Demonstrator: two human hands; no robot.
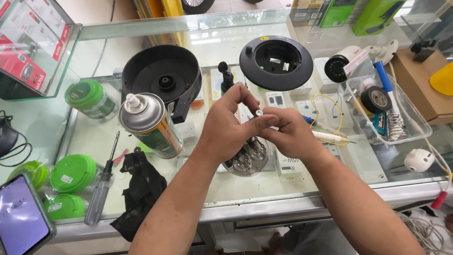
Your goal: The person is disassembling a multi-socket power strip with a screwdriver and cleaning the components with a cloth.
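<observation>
Left hand and right hand raised together above mid-bench, fingertips meeting on a small white cylindrical part. Both pinching it: left thumb and forefinger at its left end, right thumb and forefinger over its right end. Most of it covered by fingers; dark tip just visible at left. Long axis roughly level, running left to right across the view, dark end toward the left hand. Exact shape not resolvable.

Directly beneath the hands: a round metal assembly with coiled or bladed parts, resting on the glass bench, partly hidden by the wrists. Looks like the opened core of an appliance.

Progress, judged from layout: disassembly well along. Black bowl-shaped housing set apart upper left, black ring cover upper centre, both detached and lying separately. Small part out of the unit and in hand; whether being fitted, cleaned or checked cannot be told. Reassembly of housing and cover apparently not done.

Further out: spray can lying tilted left of the hands, black rag and screwdriver near the front edge, green-lidded jars far left, clear tray with tape roll right.
</observation>
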